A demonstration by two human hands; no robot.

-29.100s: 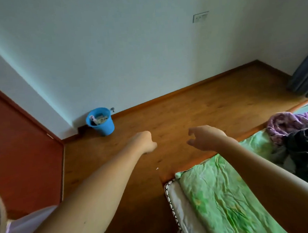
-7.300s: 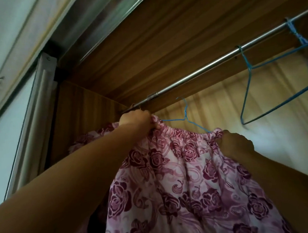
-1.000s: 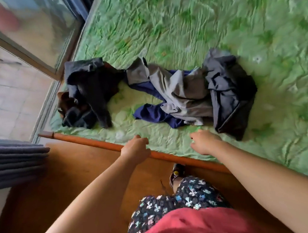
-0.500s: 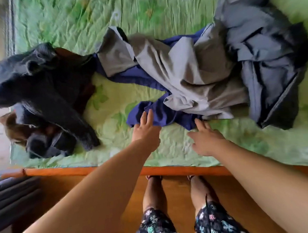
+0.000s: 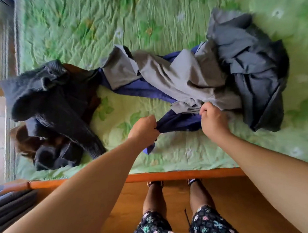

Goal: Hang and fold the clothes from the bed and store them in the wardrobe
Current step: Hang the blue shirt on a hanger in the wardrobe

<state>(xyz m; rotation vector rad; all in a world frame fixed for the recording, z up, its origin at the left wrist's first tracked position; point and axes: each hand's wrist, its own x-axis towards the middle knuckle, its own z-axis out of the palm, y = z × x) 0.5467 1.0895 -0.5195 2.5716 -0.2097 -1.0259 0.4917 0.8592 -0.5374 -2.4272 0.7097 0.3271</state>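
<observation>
A navy blue garment (image 5: 177, 123) lies on the green bedsheet (image 5: 126, 24), partly under a grey garment (image 5: 174, 73). My left hand (image 5: 144, 127) grips the blue garment's near left end in a fist. My right hand (image 5: 213, 119) grips cloth where the blue garment's right part meets the grey garment's lower edge; which of the two it holds I cannot tell. A dark grey garment (image 5: 258, 74) is bunched at the right. A black knitted garment (image 5: 53, 108) lies in a heap at the left, over something brown (image 5: 23, 140).
The bed's orange wooden edge (image 5: 171, 175) runs in front of my legs, which stand on a wooden floor (image 5: 130, 208). A grey curtain (image 5: 9, 206) hangs at the lower left. A window frame (image 5: 1, 44) borders the bed's left side.
Both hands, flat and open above the sheet half a second ago, have reached forward and closed on the cloth. The blue garment's near end is now bunched in my left fist.
</observation>
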